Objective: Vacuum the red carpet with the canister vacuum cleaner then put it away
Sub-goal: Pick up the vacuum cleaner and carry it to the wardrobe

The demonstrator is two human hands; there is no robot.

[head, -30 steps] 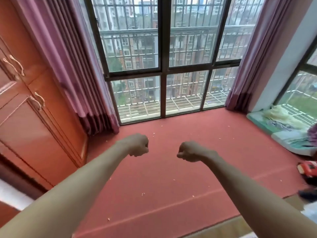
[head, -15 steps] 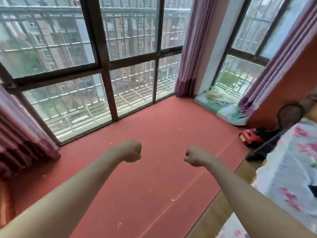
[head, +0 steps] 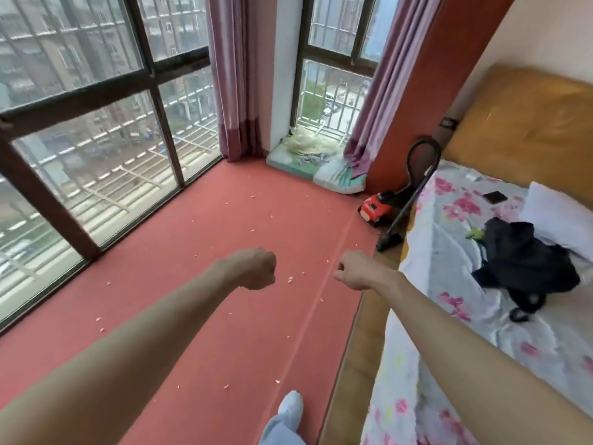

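Observation:
The red carpet (head: 224, 252) covers the floor from the windows to the bed and is strewn with several small pale crumbs. A red canister vacuum cleaner (head: 376, 208) sits on it at the far right corner. Its black hose loops up above it, and its black wand and floor nozzle (head: 390, 240) lean along the bed edge. My left hand (head: 256, 268) and my right hand (head: 354, 271) are both clenched into fists, held out over the carpet, well short of the vacuum. Neither holds anything.
A bed (head: 481, 300) with a floral sheet, a white pillow and dark clothing fills the right side. Floor-to-ceiling barred windows (head: 96, 123) line the left. Purple curtains (head: 234, 91) hang in the corner above folded cushions (head: 321, 168). My socked foot (head: 290, 409) stands on the carpet.
The view has swung right, from the wooden wardrobe and window to the bed and the vacuum. Both fists have stayed clenched and held out in front.

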